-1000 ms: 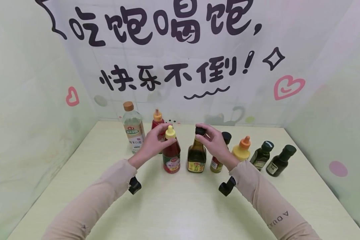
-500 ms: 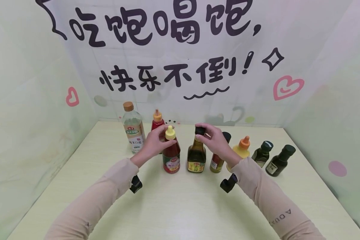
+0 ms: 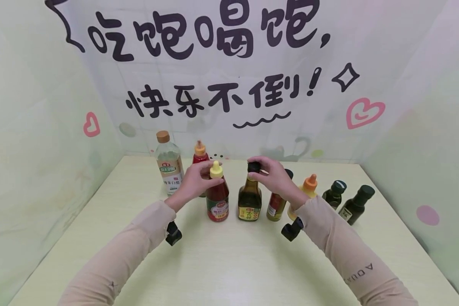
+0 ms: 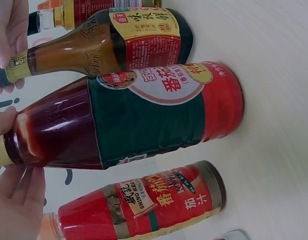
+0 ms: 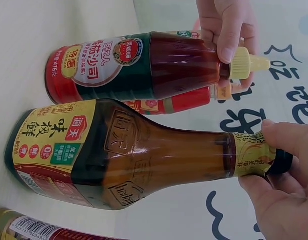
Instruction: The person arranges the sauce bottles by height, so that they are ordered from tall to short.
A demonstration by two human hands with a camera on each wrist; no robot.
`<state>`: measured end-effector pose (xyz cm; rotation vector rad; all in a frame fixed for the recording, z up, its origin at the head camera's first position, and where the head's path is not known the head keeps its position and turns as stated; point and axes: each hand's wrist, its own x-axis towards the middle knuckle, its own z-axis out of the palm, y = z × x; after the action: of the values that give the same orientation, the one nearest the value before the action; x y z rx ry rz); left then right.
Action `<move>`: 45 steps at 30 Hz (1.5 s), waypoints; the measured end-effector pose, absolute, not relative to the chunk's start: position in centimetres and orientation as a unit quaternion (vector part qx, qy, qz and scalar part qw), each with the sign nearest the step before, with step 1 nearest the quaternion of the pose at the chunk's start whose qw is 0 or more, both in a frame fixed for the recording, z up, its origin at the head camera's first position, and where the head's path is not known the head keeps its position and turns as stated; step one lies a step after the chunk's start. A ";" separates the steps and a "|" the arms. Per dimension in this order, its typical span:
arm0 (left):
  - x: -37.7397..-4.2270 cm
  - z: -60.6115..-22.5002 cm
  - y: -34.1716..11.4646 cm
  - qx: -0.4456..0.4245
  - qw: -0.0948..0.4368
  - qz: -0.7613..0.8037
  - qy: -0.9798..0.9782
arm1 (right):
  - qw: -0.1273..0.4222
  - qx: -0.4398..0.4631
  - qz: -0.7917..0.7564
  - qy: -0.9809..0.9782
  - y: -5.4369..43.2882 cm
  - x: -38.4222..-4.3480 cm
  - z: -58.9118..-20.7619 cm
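Note:
My left hand grips the neck of a tomato ketchup bottle, just below its yellow nozzle cap. In the left wrist view, the thumb and fingers stand on either side of that neck. Beside it on the right, a brown soy sauce bottle has its neck and black cap pinched by my right hand. Both bottles stand upright on the table, a small gap between their bases. Behind my left hand is a smaller red ketchup bottle with an orange cap, partly hidden in the head view.
A clear white vinegar bottle stands at the left. Right of the soy sauce come a dark-capped bottle, a yellow squeeze bottle partly behind my sleeve, and two dark green bottles. A printed cloth hangs behind the table.
Each hand keeps its hold, and both bottles stay in place. The head view has shifted slightly; my right forearm now covers more of the yellow squeeze bottle.

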<state>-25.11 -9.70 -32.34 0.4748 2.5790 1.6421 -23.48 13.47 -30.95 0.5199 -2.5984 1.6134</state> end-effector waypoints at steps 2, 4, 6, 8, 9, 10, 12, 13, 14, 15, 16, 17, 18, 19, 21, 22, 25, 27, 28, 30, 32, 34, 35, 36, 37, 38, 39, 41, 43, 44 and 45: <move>-25.2 -32.3 -9.7 0.150 0.028 0.530 0.834 | 0.018 0.169 0.523 -0.835 13.5 -23.6 -31.0; -25.3 -32.4 -9.7 0.150 0.029 0.530 0.834 | 0.018 0.170 0.527 -0.832 13.5 -23.5 -31.1; -25.3 -32.3 -9.6 0.147 0.029 0.531 0.834 | 0.018 0.169 0.531 -0.830 13.5 -23.5 -31.1; -25.2 -32.3 -9.6 0.146 0.028 0.532 0.834 | 0.018 0.169 0.534 -0.828 13.5 -23.5 -31.1; -25.1 -32.3 -9.6 0.144 0.029 0.532 0.834 | 0.018 0.170 0.534 -0.828 13.5 -23.5 -31.2; -25.0 -32.3 -9.6 0.143 0.028 0.532 0.834 | 0.018 0.169 0.535 -0.827 13.5 -23.5 -31.2; -24.9 -32.3 -9.5 0.144 0.026 0.532 0.834 | 0.019 0.168 0.536 -0.828 13.4 -23.5 -31.2; -24.8 -32.3 -9.5 0.148 0.024 0.532 0.833 | 0.020 0.168 0.535 -0.828 13.4 -23.4 -31.3; -24.7 -32.3 -9.5 0.151 0.022 0.531 0.833 | 0.021 0.168 0.535 -0.828 13.4 -23.5 -31.3; -24.7 -32.3 -9.5 0.158 0.018 0.532 0.831 | 0.021 0.169 0.537 -0.826 13.4 -23.5 -31.3; -24.6 -32.3 -9.4 0.164 0.011 0.533 0.830 | 0.022 0.170 0.537 -0.826 13.4 -23.5 -31.4; -24.6 -32.2 -9.4 0.171 0.002 0.533 0.829 | 0.022 0.171 0.536 -0.826 13.4 -23.5 -31.4; -24.6 -32.1 -9.4 0.179 -0.009 0.531 0.828 | 0.022 0.173 0.536 -0.826 13.5 -23.5 -31.4; -24.6 -32.0 -9.3 0.186 -0.020 0.529 0.828 | 0.022 0.175 0.536 -0.825 13.5 -23.4 -31.5; -24.8 -31.7 -9.1 0.195 -0.042 0.527 0.826 | 0.022 0.176 0.536 -0.825 13.5 -23.4 -31.4; -24.9 -31.5 -9.0 0.197 -0.051 0.524 0.827 | 0.022 0.177 0.535 -0.826 13.5 -23.4 -31.4; -25.4 -31.0 -8.7 0.196 -0.058 0.520 0.829 | 0.021 0.175 0.534 -0.827 13.5 -23.4 -31.3; -25.8 -30.8 -8.4 0.191 -0.059 0.513 0.835 | 0.020 0.173 0.531 -0.829 13.5 -23.4 -31.3; -25.9 -30.8 -8.2 0.188 -0.060 0.509 0.838 | 0.020 0.170 0.529 -0.831 13.5 -23.4 -31.3; -26.2 -30.7 -7.9 0.184 -0.065 0.500 0.843 | 0.020 0.164 0.525 -0.835 13.5 -23.4 -31.2; -26.6 -30.8 -7.6 0.181 -0.072 0.496 0.846 | 0.019 0.159 0.523 -0.837 13.5 -23.4 -31.2; -26.9 -30.9 -7.3 0.180 -0.078 0.490 0.849 | 0.020 0.157 0.524 -0.837 13.5 -23.4 -31.2; -27.1 -30.9 -7.1 0.180 -0.079 0.487 0.851 | 0.019 0.157 0.525 -0.837 13.5 -23.5 -31.3; -27.3 -30.9 -7.0 0.182 -0.081 0.482 0.853 | 0.018 0.158 0.526 -0.836 13.5 -23.5 -31.3; -27.5 -31.0 -6.9 0.184 -0.081 0.477 0.856 | 0.019 0.159 0.526 -0.835 13.6 -23.5 -31.3; -27.7 -31.0 -6.7 0.185 -0.083 0.468 0.860 | 0.021 0.161 0.525 -0.835 13.6 -23.5 -31.3; -27.9 -31.0 -6.6 0.186 -0.084 0.460 0.864 | 0.024 0.163 0.525 -0.835 13.6 -23.5 -31.3; -28.4 -31.0 -6.3 0.188 -0.089 0.449 0.869 | 0.026 0.167 0.525 -0.835 13.6 -23.4 -31.3; -28.9 -31.0 -6.1 0.185 -0.099 0.435 0.876 | 0.029 0.172 0.523 -0.834 13.6 -23.4 -31.3; -29.1 -31.0 -6.0 0.182 -0.105 0.428 0.879 | 0.030 0.173 0.522 -0.835 13.6 -23.5 -31.3; -29.4 -31.1 -5.9 0.180 -0.110 0.422 0.882 | 0.029 0.172 0.523 -0.835 13.6 -23.5 -31.3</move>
<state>-29.36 -5.87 -31.07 0.6093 2.9820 1.4287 -23.52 13.61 -31.34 0.5311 -2.5740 1.6116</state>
